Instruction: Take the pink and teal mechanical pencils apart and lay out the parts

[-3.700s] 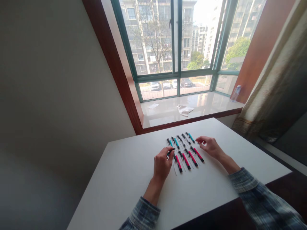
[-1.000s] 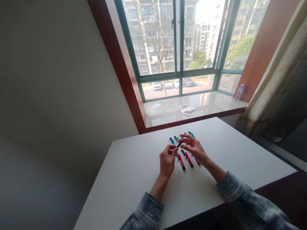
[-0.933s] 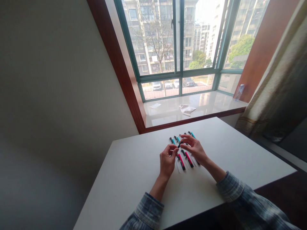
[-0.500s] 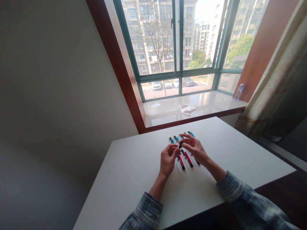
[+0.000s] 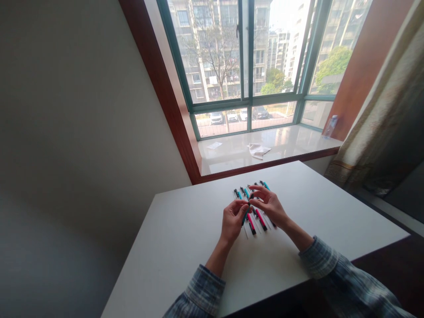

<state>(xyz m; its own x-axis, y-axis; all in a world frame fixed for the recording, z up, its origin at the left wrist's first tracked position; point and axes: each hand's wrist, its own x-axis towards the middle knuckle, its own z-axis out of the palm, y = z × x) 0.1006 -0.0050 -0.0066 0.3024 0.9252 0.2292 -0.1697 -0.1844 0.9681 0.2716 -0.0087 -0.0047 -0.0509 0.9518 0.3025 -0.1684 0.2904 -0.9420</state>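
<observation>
My left hand point(image 5: 232, 220) is closed around a teal pen point(image 5: 245, 216), whose lower part shows below the thumb. My right hand point(image 5: 269, 206) meets it at the fingertips, pinching a small black pen part point(image 5: 251, 197) at the pen's upper end. Whether the black part is joined to the barrel cannot be made out. Beneath and behind both hands lie several pens in rows, teal ones point(image 5: 240, 194) farther off and red ones point(image 5: 261, 219) nearer me. Thin pale refills point(image 5: 245, 232) lie between them. My right hand hides some of the pens.
The pens lie on a white table point(image 5: 185, 247) set against a window ledge point(image 5: 228, 161). A crumpled cloth point(image 5: 259, 151), a sheet of paper point(image 5: 214, 145) and a clear bottle point(image 5: 330, 127) rest on that ledge. A curtain point(image 5: 367, 115) hangs at the right.
The teal barrel in my left hand has tilted into view below the thumb. The black part between my right fingertips has turned slightly. Both hands stay nearly in place.
</observation>
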